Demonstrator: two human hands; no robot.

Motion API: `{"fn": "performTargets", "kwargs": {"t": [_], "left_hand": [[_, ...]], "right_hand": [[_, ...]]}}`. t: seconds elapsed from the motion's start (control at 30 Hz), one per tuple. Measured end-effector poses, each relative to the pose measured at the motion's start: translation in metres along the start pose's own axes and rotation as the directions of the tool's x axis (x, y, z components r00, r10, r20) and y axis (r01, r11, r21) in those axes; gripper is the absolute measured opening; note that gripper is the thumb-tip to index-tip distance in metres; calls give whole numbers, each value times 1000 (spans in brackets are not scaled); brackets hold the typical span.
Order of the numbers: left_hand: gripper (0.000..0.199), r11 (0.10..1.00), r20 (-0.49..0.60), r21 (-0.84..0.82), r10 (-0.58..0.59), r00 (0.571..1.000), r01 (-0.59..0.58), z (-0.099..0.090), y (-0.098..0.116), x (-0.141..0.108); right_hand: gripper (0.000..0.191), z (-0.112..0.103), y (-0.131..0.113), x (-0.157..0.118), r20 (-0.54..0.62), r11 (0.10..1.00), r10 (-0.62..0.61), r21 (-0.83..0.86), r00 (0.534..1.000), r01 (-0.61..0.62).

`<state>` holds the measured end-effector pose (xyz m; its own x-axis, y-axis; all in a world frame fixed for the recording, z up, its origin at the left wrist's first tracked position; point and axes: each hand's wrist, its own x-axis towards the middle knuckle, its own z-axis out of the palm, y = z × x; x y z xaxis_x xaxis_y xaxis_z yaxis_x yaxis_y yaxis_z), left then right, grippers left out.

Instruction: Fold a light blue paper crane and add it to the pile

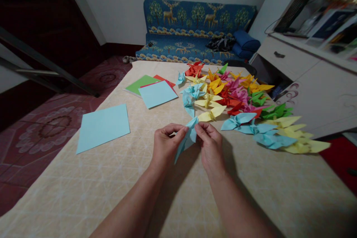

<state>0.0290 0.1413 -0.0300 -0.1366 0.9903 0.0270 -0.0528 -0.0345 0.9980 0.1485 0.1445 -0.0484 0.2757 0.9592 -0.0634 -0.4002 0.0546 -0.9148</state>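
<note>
Centrally, above the patterned cloth of the counter (111,193), a folded light-blue paper (187,139) is held up between two bare hands. Its left side is pinched between the thumb and fingers of the left hand (170,139), and its upper right part is gripped in the same narrow way by the right hand (209,141). The paper is tilted, with one pointed end directed down toward the cloth and the other up toward the folded cranes. To the left, a flat light-blue sheet (103,128) is laid by itself on the cloth. Farther back, a second light-blue sheet (158,94) is rested on top of a green sheet (141,83) and red sheets (167,80), which are left partly uncovered. Beyond the hands and to the right, many folded cranes (237,93) are spread close together, and red, orange, pink, green, yellow and light-blue ones can be seen. A few light-blue cranes (192,95) are placed at the near left of the group, beside yellow cranes (209,101). Behind the counter, a blue sofa (195,18) is set against the wall, with dark cloth (221,43) and blue cushions (245,44) placed on its seat.
</note>
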Motion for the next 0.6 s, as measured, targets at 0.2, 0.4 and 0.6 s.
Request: {"fn": "performTargets", "kwargs": {"t": [0.2,0.4,0.6], "left_hand": [[16,994,-3,89,67,998,-66,-1,3,-1],[17,995,49,87,54,997,-58,-1,2,0],[19,999,42,8,-47,998,47,0,2,0]], "right_hand": [[24,1,0,0,-31,1000,20,8,999,-20],[33,-3,-2,5,67,996,79,40,995,-82],[27,-9,-7,7,164,994,81,-88,983,-67]]}}
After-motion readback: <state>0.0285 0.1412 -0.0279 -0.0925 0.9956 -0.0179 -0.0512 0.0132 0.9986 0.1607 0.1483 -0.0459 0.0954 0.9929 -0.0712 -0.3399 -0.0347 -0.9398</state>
